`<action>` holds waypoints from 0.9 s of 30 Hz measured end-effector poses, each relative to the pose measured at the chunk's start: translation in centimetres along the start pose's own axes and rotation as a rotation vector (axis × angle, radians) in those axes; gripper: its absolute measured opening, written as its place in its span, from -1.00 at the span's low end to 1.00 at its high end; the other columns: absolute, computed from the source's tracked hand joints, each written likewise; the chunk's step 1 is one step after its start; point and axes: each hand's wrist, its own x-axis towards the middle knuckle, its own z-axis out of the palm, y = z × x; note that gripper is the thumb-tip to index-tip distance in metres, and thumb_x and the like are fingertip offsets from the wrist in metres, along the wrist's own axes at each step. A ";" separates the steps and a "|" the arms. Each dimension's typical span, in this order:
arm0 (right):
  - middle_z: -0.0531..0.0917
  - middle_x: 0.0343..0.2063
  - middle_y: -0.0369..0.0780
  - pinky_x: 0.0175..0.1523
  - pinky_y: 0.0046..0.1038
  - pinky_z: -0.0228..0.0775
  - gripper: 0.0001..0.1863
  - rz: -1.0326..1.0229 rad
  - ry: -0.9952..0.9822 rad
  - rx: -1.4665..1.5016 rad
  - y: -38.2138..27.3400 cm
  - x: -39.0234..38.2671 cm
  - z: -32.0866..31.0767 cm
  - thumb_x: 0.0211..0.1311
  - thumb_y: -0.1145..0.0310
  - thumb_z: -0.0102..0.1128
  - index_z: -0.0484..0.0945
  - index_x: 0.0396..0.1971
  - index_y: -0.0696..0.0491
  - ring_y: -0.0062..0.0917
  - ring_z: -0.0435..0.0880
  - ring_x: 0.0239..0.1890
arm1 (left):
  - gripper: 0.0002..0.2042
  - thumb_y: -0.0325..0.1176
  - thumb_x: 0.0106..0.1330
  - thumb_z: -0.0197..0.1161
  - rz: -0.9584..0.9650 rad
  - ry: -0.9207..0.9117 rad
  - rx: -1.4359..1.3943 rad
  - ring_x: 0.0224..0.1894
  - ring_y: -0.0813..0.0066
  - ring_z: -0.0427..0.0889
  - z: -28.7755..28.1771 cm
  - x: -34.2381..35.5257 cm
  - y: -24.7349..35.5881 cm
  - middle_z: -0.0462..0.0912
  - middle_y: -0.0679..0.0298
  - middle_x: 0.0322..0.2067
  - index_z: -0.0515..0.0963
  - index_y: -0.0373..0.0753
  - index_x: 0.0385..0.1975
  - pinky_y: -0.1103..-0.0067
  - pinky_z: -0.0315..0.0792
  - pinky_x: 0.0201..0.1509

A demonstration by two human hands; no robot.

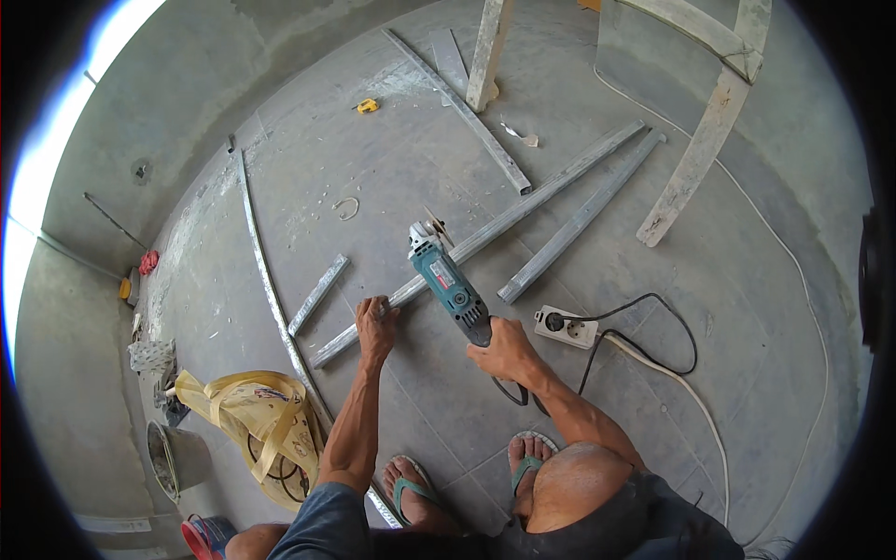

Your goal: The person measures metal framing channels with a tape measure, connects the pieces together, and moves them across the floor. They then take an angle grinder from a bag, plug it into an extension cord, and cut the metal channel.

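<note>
My right hand (pixel 507 354) is closed round the rear handle of a teal angle grinder (pixel 455 289). The grinder's silver head and disc point away from me, over a long metal channel (pixel 485 235) that lies slantwise on the floor. Whether the disc touches the channel or is spinning, I cannot tell. My left hand (pixel 376 327) grips the channel near its close end, its fingers curled over the metal. To the right lies a second metal channel (pixel 583 217). A short metal piece (pixel 319 295) rests left of my left hand.
A white power strip (pixel 566 328) with a black plug and cord sits right of the grinder. Another long metal strip (pixel 257 243) runs along the left. A yellow bag (pixel 252 411) and bucket (pixel 177 459) stand near left. Wooden legs (pixel 695 159) rise at far right. A yellow tape measure (pixel 367 106) lies farther off.
</note>
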 end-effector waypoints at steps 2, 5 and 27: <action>0.69 -0.49 0.20 -0.23 -0.13 0.64 -0.60 0.009 -0.026 -0.054 -0.3 0.9 1.2 0.02 0.21 0.38 0.57 -0.46 0.32 0.05 0.78 -0.33 | -0.69 -0.43 0.11 0.49 -0.005 0.008 0.003 -0.12 0.03 0.56 -0.2 0.2 -0.4 0.64 0.09 -0.22 0.61 -0.27 -0.14 0.26 0.41 0.05; 0.65 -0.64 0.09 -0.40 -0.20 0.60 -0.63 0.042 -0.039 -0.002 -0.2 1.0 2.0 0.05 0.22 0.37 0.55 -0.49 0.29 -0.13 0.75 -0.58 | -0.68 -0.44 0.09 0.50 -0.023 0.023 0.005 -0.14 0.04 0.56 0.1 0.2 -0.7 0.65 0.09 -0.24 0.61 -0.28 -0.15 0.26 0.41 0.03; 0.63 -0.69 0.03 -0.51 -0.26 0.58 -0.66 0.055 -0.070 0.034 -1.7 1.0 2.1 0.08 0.28 0.32 0.48 -0.62 0.25 -0.21 0.73 -0.64 | -0.67 -0.41 0.10 0.51 -0.091 0.019 0.013 -0.07 0.05 0.61 -0.1 0.1 -1.0 0.69 0.09 -0.19 0.64 -0.29 -0.13 0.29 0.45 0.07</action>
